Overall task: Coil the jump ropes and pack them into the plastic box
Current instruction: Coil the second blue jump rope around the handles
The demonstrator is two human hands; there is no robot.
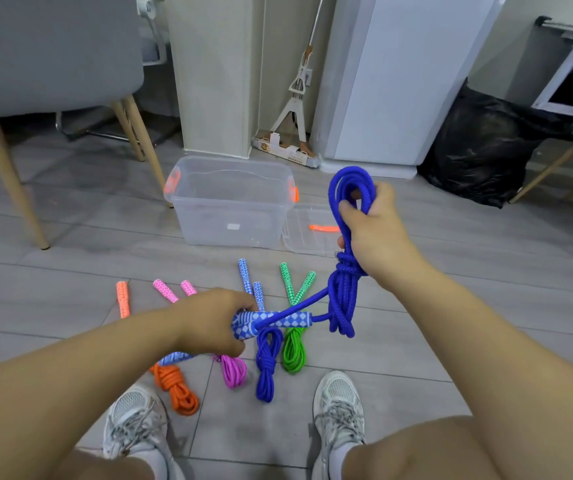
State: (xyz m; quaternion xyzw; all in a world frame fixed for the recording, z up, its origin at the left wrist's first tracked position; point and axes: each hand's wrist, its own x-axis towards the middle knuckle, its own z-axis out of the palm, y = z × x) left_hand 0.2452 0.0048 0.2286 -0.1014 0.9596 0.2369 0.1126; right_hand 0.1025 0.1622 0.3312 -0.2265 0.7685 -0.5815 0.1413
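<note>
On floor [416, 271], four coiled ropes [176, 389] [233, 370] [266, 365] [293, 351], one box [229, 216], fifth rope [342, 289] held

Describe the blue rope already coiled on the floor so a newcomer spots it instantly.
Start at the clear plastic box on the grey floor; a row of coiled ropes lies between it and the person's shoes. The blue rope sits between the pink coil and the green coil, the only blue one lying down, not held.
</note>
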